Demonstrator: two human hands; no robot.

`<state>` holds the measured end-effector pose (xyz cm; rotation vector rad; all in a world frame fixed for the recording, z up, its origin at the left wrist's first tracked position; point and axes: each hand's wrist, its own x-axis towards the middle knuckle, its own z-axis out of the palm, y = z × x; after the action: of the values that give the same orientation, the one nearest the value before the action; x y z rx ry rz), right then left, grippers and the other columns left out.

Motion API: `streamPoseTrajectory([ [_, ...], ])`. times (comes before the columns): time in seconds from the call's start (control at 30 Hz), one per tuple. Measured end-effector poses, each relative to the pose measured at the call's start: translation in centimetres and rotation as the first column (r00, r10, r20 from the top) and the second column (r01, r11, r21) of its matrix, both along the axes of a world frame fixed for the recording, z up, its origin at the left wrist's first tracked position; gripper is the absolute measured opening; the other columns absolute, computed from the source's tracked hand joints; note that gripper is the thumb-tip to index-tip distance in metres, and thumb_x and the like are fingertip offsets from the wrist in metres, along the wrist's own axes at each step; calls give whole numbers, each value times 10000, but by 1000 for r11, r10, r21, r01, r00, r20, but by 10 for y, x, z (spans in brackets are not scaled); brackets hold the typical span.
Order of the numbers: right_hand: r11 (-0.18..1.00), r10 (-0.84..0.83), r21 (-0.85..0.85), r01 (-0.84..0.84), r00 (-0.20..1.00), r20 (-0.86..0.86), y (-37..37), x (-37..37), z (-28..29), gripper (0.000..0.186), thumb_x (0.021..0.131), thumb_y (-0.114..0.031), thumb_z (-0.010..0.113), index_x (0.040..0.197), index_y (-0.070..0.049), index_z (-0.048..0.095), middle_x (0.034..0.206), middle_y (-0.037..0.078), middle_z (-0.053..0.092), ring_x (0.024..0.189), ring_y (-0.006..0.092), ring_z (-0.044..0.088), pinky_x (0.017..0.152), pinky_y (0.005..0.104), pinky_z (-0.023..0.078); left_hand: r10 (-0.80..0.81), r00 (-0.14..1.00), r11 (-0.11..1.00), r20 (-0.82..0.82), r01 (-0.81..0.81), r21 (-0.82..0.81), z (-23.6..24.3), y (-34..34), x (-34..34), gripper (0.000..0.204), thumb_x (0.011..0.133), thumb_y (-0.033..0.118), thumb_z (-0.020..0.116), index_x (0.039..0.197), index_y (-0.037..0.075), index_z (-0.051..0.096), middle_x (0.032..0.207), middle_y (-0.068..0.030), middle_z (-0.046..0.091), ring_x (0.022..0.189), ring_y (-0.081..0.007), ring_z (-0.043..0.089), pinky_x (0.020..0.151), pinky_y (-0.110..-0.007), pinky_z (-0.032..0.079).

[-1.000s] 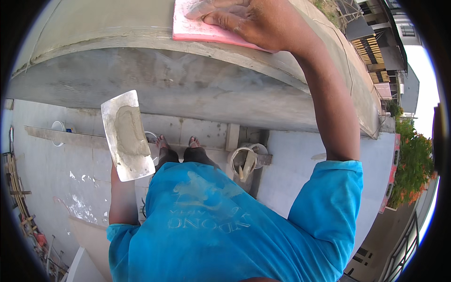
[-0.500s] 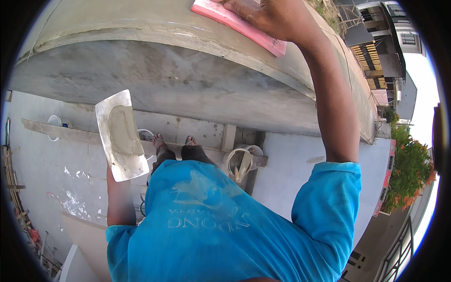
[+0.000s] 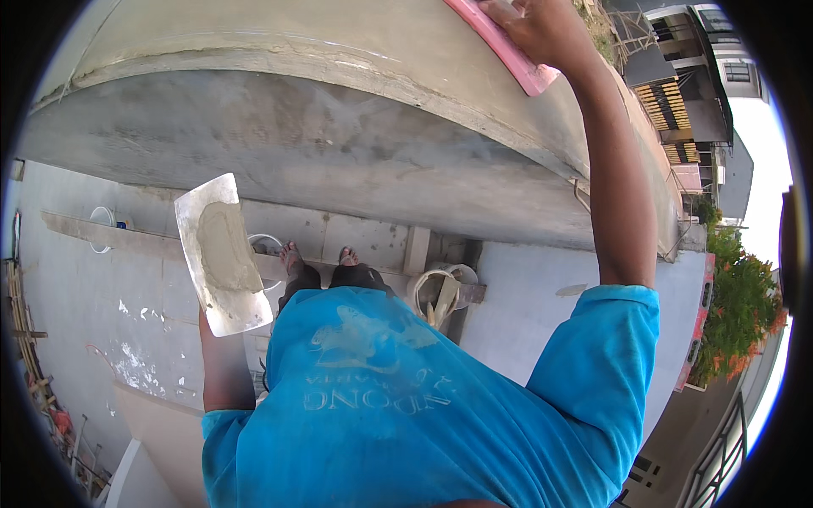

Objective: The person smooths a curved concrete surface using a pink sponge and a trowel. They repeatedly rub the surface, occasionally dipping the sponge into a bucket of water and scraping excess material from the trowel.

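My right hand (image 3: 533, 30) grips a pink float (image 3: 508, 46) lying against the grey plastered band (image 3: 279, 25) at the top, toward the right. My left hand is hidden behind a rectangular steel trowel (image 3: 190, 237), held up at the end of my left forearm (image 3: 224, 364) at left. A broad patch of wet grey mortar (image 3: 224, 245) lies on the trowel's face.
Below the band is a grey wall (image 3: 288, 152). A long plank (image 3: 152, 239) runs beside my feet (image 3: 347, 254). A bucket with tools (image 3: 434, 288) stands right of them, a white pail (image 3: 102, 229) farther left. Bamboo poles (image 3: 19, 322) lie at far left; buildings and a tree stand right.
My right hand and the pink float have moved rightward along the plastered band, and slightly upward. The trowel in my left hand has shifted slightly and stays loaded with mortar.
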<state>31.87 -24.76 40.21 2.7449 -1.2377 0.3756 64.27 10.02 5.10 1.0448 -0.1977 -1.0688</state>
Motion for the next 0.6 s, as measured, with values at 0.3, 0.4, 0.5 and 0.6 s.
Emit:
streamPoseTrajectory([
  [0.3,994,105,-7,-105,977,186,-8,-46,-19,219,867,-163,681,1043,-98,793,1045,203,739,978,393,689,889,440,552,32,999,997,14,-33,73,-6,0,23,404,1067,254,549,1421,60,523,1134,-78,674,806,-144,666,617,-281,570],
  [0.4,927,315,130,-352,918,241,32,-24,-12,216,900,-175,684,1077,-119,793,1101,173,733,1002,324,683,873,411,551,48,996,997,-69,-44,55,-17,-12,25,418,1071,284,540,1425,63,519,1128,-80,676,807,-147,671,611,-285,575],
  [0.5,910,266,271,-315,942,204,61,-94,-3,240,925,-129,763,1160,-164,799,1217,76,679,1066,191,649,872,324,522,78,997,996,27,-78,31,-35,-2,29,434,1074,314,532,1429,66,514,1122,-81,677,808,-151,676,605,-288,579],
  [0.6,948,-306,100,301,951,34,37,-180,-11,243,973,-159,682,1194,-90,755,1114,80,734,1001,182,666,828,339,523,-88,886,974,454,-18,225,-48,33,34,470,1064,334,542,1454,75,498,1162,-99,670,837,-180,686,628,-317,596],
])
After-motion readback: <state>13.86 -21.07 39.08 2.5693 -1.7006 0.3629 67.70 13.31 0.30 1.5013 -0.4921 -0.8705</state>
